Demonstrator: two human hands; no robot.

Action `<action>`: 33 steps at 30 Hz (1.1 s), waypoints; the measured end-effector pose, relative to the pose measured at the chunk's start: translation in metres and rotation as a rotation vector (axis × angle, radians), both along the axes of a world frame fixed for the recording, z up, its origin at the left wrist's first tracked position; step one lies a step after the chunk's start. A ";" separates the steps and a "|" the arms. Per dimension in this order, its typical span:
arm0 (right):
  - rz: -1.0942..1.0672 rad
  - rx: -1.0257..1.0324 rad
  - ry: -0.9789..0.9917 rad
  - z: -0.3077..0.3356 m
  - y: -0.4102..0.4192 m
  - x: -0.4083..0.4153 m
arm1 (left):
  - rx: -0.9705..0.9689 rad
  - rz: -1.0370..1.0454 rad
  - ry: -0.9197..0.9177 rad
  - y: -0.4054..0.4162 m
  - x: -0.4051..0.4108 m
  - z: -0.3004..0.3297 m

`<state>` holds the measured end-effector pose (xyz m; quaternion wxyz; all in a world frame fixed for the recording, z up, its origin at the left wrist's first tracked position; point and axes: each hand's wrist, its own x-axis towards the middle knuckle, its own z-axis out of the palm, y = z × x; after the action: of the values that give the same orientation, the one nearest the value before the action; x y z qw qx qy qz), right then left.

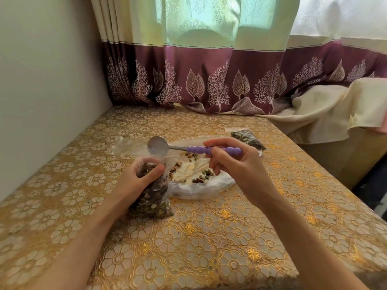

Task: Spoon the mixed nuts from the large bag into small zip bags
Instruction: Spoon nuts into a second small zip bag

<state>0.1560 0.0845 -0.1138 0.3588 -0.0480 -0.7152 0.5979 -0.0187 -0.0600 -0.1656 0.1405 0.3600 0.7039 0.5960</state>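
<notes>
My left hand [134, 181] grips a small zip bag [154, 197] standing upright on the table, nearly full of mixed nuts, its mouth open at the top. My right hand [234, 162] pinches the purple beaded handle of a metal spoon [158, 145]. The spoon's bowl hangs just above the bag's mouth, tipped, and looks empty. Behind both lies the large clear bag [201, 185], spread flat with a few scattered nuts left inside. A filled small zip bag [248, 139] lies at the back right.
An empty clear zip bag [127, 144] lies flat behind the spoon. The table [209, 237] has a gold floral cover. A wall runs along the left, a curtain hangs at the back, and a cream cloth [326, 109] drapes at the right.
</notes>
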 end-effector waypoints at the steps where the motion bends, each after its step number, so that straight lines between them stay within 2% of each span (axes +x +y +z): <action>1: -0.006 -0.012 0.007 0.000 0.001 0.000 | 0.003 -0.008 -0.006 0.000 0.000 0.000; 8: -0.206 -0.203 0.146 -0.011 0.014 0.006 | -0.003 -0.017 0.001 -0.002 0.000 0.000; 13: -0.357 -0.230 0.046 -0.034 0.029 0.014 | 0.001 -0.006 0.011 0.001 -0.001 -0.003; 17: -0.393 -0.300 -0.018 -0.047 0.040 0.013 | 0.003 -0.010 0.003 0.001 -0.001 -0.003; 24: -0.462 -0.391 0.000 -0.058 0.050 0.008 | -0.050 0.020 0.024 0.001 -0.001 -0.003; 27: -0.539 -0.306 -0.015 -0.062 0.052 0.010 | -0.057 0.030 0.033 0.002 -0.001 -0.003; 33: -0.803 0.072 -0.094 -0.065 0.059 0.018 | -0.062 0.031 0.023 0.002 -0.002 -0.003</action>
<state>0.1736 0.1432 -0.1786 0.5321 -0.3384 -0.6756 0.3820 -0.0205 -0.0578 -0.1688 0.1339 0.3514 0.7290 0.5719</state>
